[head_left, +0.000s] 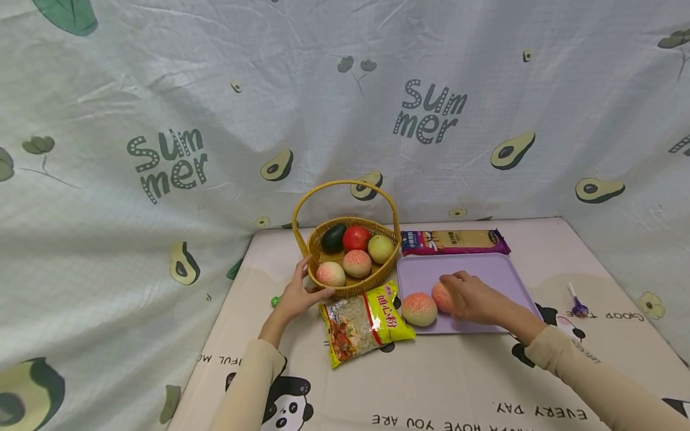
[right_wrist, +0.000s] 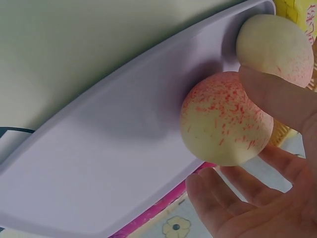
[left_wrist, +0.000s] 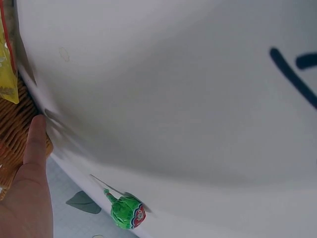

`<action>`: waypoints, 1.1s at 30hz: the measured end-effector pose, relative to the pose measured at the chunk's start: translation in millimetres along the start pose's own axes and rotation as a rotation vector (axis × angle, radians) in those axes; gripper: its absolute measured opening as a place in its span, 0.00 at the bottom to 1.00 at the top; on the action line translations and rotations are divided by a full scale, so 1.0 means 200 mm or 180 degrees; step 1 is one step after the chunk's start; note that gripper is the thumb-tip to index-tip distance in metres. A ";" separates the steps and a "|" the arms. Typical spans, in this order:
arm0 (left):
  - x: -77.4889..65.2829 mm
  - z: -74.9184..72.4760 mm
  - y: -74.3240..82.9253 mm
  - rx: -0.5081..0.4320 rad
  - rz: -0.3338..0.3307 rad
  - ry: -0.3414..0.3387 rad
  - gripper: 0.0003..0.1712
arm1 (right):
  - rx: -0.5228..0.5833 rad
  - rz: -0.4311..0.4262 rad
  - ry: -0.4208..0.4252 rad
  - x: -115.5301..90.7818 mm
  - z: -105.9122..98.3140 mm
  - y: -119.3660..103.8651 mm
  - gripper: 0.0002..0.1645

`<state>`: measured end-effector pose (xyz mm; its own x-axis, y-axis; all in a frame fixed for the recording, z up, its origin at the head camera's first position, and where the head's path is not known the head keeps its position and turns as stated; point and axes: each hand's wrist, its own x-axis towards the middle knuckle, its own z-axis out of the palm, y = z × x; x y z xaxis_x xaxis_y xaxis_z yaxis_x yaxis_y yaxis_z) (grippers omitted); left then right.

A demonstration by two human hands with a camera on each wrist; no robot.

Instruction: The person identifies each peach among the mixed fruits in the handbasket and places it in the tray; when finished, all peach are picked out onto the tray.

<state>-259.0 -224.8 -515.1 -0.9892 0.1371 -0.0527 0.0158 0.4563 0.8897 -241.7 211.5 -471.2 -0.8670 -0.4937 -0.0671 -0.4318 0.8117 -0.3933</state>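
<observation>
My left hand [head_left: 297, 295] rests its spread fingers and straight thumb against the left side of the wicker basket [head_left: 353, 291]. Inside the basket are two peaches, a red tomato-like fruit [head_left: 356, 239], a yellow-green round fruit [head_left: 380, 249] and a dark green avocado-like fruit [head_left: 334, 238]. My right hand [head_left: 477, 297] holds a peach [right_wrist: 225, 119] between thumb and fingers over the lilac tray [head_left: 485, 269]. Another peach [head_left: 419, 309] sits right beside it at the tray's left front corner. The palm hides part of the held peach in the head view.
A yellow pasta bag [head_left: 366, 323] lies before the basket, up against the tray. Behind the tray is a purple-ended noodle pack [head_left: 455, 241]. One green lollipop [left_wrist: 128, 212] is left of the basket, a purple lollipop [head_left: 579, 307] at the right. A printed curtain hangs behind.
</observation>
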 end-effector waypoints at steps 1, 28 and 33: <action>0.00 0.00 0.00 -0.0009 0.0000 -0.0003 0.62 | 0.0003 -0.0009 -0.0002 0.00 0.00 0.00 0.43; 0.00 -0.02 -0.03 0.0001 0.0008 0.0055 0.63 | -0.0336 -0.0044 -0.0358 0.26 -0.20 -0.23 0.39; 0.01 0.00 -0.02 -0.0051 0.0029 0.0023 0.63 | -0.0524 -0.0313 -0.0342 0.43 -0.31 -0.42 0.38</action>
<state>-261.3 -226.8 -519.1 -0.9900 0.1347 -0.0415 0.0224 0.4408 0.8973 -294.8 120.6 -387.7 -0.7910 -0.5964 -0.1368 -0.5554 0.7936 -0.2484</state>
